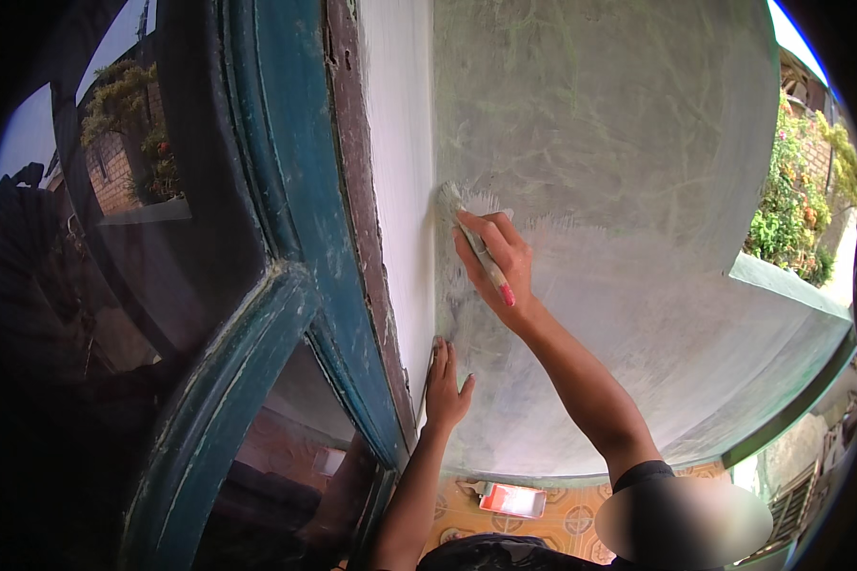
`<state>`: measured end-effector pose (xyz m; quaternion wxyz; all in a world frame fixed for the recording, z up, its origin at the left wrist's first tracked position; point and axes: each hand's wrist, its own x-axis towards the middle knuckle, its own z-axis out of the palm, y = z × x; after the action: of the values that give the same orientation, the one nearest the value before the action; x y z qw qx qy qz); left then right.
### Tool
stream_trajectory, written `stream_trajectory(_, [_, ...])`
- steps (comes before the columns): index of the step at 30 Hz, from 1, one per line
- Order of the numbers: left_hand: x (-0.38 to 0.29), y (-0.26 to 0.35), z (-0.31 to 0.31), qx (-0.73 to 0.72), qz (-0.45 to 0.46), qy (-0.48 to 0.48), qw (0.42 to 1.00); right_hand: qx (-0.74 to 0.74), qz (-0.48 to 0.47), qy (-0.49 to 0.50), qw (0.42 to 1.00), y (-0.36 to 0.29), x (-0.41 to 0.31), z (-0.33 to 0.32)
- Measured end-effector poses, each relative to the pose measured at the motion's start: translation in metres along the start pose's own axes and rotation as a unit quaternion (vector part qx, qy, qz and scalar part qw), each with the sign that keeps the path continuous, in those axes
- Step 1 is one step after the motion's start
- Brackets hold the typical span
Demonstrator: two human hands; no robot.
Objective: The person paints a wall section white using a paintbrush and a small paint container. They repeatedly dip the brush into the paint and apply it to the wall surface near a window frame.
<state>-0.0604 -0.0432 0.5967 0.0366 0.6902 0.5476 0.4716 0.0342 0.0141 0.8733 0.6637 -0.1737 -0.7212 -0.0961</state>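
Note:
My right hand (pixel 496 257) grips a paintbrush (pixel 487 263) with a worn handle and a red end. Its pale, paint-covered bristles press on the grey-green wall (pixel 614 143) beside the inside corner. Fresh whitish strokes (pixel 489 203) spread right of the bristles, and the wall below looks paler and streaky. Lower down, my left hand (pixel 448 391) rests at the corner with its thumb apart from the fingers. It seems to hold nothing, though a thin dark line beside its fingers is unclear. A white-painted strip of wall (pixel 403 128) borders the corner on the left.
A blue-green wooden frame (pixel 307 143) with dark reflective glass (pixel 207 300) stands left, edged by brown trim (pixel 361 235). On the tiled floor (pixel 571 521) lie a red-and-white paint tray (pixel 515 500) and another brush (pixel 473 487). A low ledge (pixel 793 285) and plants (pixel 789 214) are at right.

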Motion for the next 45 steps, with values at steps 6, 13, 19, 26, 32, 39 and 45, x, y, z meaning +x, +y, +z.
stream_trajectory(6, [0.0, -0.003, -0.002, -0.026, 0.004, -0.007, 1.0, -0.012, 0.103, -0.304, 0.947, -0.007, -0.08, -0.011])
stream_trajectory(13, [0.001, -0.001, -0.003, -0.017, -0.004, -0.019, 1.0, 0.01, 0.071, -0.115, 0.991, 0.0, 0.02, -0.012])
stream_trajectory(19, [-0.001, -0.001, 0.001, -0.001, -0.009, -0.009, 1.0, -0.021, 0.05, -0.071, 0.996, -0.004, -0.007, -0.003])
stream_trajectory(26, [-0.001, -0.003, 0.001, -0.024, -0.004, -0.004, 1.0, -0.011, 0.227, -0.438, 0.87, -0.008, -0.087, -0.013])
stream_trajectory(32, [-0.001, -0.001, -0.002, -0.016, -0.008, -0.011, 1.0, 0.036, 0.17, -0.126, 0.977, -0.003, 0.045, -0.011])
stream_trajectory(39, [-0.001, 0.0, -0.001, -0.004, -0.012, -0.01, 1.0, 0.048, 0.093, -0.006, 0.994, -0.004, 0.005, 0.003])
stream_trajectory(45, [-0.002, -0.003, 0.001, -0.021, -0.006, -0.005, 1.0, 0.033, 0.143, -0.292, 0.945, 0.005, -0.119, -0.011])
